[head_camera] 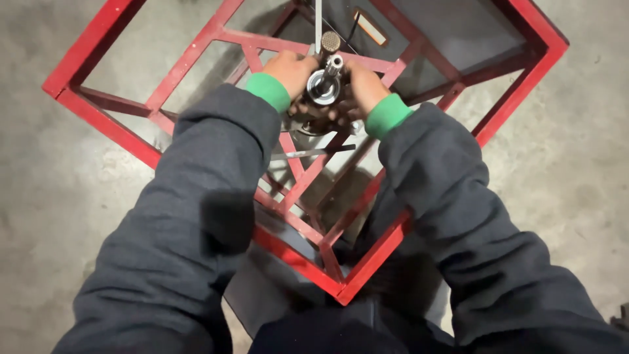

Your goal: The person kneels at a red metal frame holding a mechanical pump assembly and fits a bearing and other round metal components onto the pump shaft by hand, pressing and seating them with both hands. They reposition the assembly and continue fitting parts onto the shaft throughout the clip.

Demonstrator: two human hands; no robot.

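Observation:
A round metal part with a short steel shaft (325,82) stands upright in the middle of a red steel frame (196,49). My left hand (291,71) grips its left side and my right hand (364,85) grips its right side, fingers curled under it. Both arms wear dark grey sleeves with green cuffs. A thin metal rod with a knurled brown end (329,41) rises just behind the shaft. The lower body of the part is hidden by my fingers.
The red frame is square with diagonal braces and stands on a grey concrete floor (52,170). A dark plate with a small rectangular label (370,27) lies beyond the hands. The frame's near corner (341,292) touches my legs.

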